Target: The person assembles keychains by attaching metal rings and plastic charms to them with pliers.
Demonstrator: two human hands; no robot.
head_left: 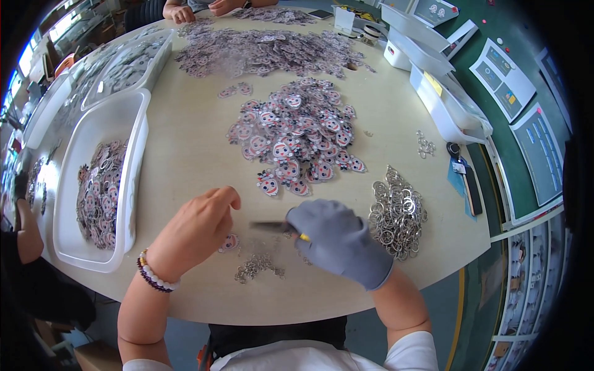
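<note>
My right hand (337, 238), in a grey glove, is closed round a pair of pliers (269, 227); their dark jaws are blurred and point left. My bare left hand (201, 226), with beads at the wrist, has its fingers curled; what they hold, if anything, is hidden. Just below those fingers shows a small printed face charm (229, 243). Small metal links (257, 268) lie in a loose heap between my forearms. To the right of the glove is a pile of silver key rings (396, 219). A heap of clear-edged face charms (297, 136) lies beyond my hands.
At left stands a white bin (141, 133) with charms on rings inside, and another tray (162, 62) behind it. A larger charm pile (266, 49) lies farther back, near another person's hands (179, 13). White containers (427, 93) and a black-handled tool (472, 191) line the right edge.
</note>
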